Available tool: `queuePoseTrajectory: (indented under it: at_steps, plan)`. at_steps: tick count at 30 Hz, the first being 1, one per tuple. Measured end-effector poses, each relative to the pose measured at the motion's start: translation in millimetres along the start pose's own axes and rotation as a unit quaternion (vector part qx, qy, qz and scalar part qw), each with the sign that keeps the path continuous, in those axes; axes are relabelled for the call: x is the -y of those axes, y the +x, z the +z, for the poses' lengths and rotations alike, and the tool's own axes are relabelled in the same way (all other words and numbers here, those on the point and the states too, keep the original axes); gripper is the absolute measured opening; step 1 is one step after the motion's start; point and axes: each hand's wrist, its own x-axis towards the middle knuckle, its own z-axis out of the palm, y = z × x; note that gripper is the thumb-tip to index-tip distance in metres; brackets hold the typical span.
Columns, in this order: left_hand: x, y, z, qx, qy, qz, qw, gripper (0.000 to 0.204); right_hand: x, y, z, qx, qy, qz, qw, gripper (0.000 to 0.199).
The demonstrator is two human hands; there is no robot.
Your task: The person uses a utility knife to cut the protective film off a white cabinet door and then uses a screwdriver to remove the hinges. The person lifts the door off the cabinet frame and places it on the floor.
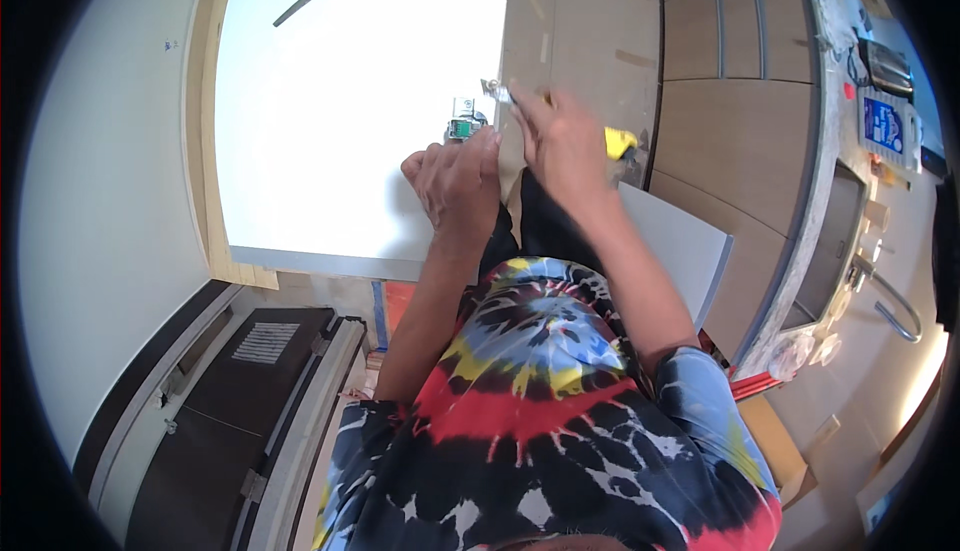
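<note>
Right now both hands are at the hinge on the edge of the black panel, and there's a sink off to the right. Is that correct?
Not quite: the head view shows the panel is white, not black. Both the left hand and the right hand are at the hinge on its edge, with the sink off to the right.

Home kitchen, wood drawer fronts (735, 41), countertop sink (835, 241), faucet (895, 301)

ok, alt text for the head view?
Both hands work at a small metal hinge on the edge of a white cabinet door: the left hand rests beside it, the right hand pinches a small shiny part. Wooden cabinets and a sink lie to the right.
</note>
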Motion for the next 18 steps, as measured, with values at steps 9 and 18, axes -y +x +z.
queuePoseTrajectory:
  at_steps: [9, 18]
  plan:
    - [0.7, -5.2, -1.4, -0.002, 0.011, -0.007, 1.000, 0.010, -11.4, 6.4, 0.5, -0.015, -0.002, -0.049, 0.999, 0.026]
    - [-3.0, -18.1, 0.2, 0.039, 0.112, 0.060, 0.991, 0.033, -43.8, 38.5, -41.9, -0.066, 0.197, 0.096, 0.973, 0.028]
